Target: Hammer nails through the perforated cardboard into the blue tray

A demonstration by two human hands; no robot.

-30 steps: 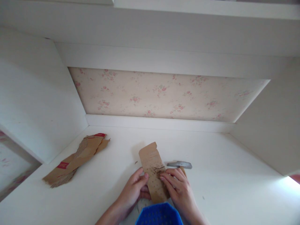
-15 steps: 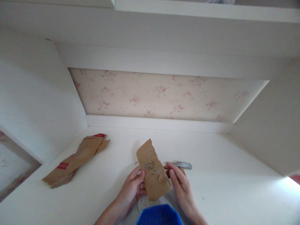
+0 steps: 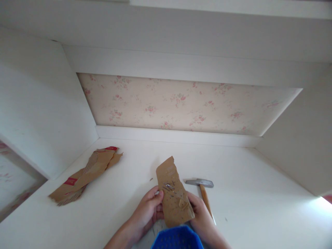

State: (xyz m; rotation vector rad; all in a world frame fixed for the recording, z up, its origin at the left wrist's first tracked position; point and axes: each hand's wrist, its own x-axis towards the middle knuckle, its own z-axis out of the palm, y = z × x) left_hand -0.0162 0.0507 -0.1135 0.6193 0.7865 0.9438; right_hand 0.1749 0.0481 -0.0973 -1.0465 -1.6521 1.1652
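A torn piece of brown cardboard [image 3: 175, 204] is held up in front of me, with several small nails [image 3: 169, 186] lying on or stuck in its face. My left hand [image 3: 150, 207] grips its left edge, thumb in front and fingers behind. On the right edge my right hand [image 3: 198, 209] is closed, its fingertips hidden behind the cardboard. A hammer [image 3: 203, 190] with a steel head and wooden handle lies just right of that hand. Below the cardboard sits a blue perforated container [image 3: 177, 238], cut off by the frame's bottom.
Crumpled strips of cardboard [image 3: 88, 176] with red print lie at the left on the white surface [image 3: 124, 166]. Some thin nails or bits show between my left hand and the blue container. White side panels and an overhead board enclose the space, with floral wallpaper [image 3: 178, 103] at the back.
My right hand has moved from beside the hammer head down to the cardboard's right edge, exposing the hammer. The cardboard has shifted slightly right and down in view.
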